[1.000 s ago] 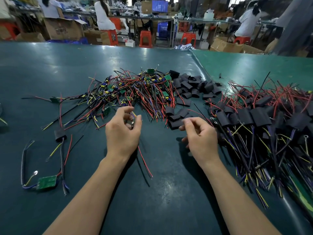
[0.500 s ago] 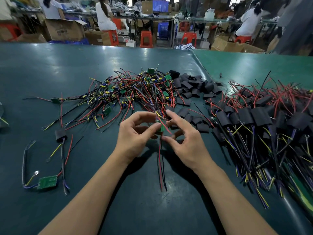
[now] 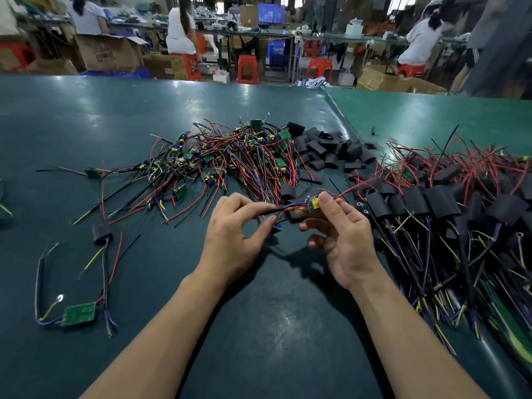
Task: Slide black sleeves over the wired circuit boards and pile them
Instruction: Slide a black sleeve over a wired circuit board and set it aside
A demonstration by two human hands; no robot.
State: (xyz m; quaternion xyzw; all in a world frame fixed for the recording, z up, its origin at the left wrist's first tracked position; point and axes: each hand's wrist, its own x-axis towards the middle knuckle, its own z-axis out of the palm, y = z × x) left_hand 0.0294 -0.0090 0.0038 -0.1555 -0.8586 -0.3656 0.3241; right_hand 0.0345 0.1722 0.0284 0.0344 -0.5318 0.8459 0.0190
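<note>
left hand [image 3: 230, 234] pinches the wire bundle [image 3: 285, 210] while right hand [image 3: 342, 234] pinches its circuit board [image 3: 312, 203].

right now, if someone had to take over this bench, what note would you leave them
Left hand: pinches the wire bundle of the board in work.
Right hand: fingers hold the wired circuit board with a black sleeve under it; board not covered yet.
Done: sleeved pile on the right.
Left: bare boards pile at centre, loose sleeves behind it; one bare board and one sleeved piece lie apart at far left.
</note>
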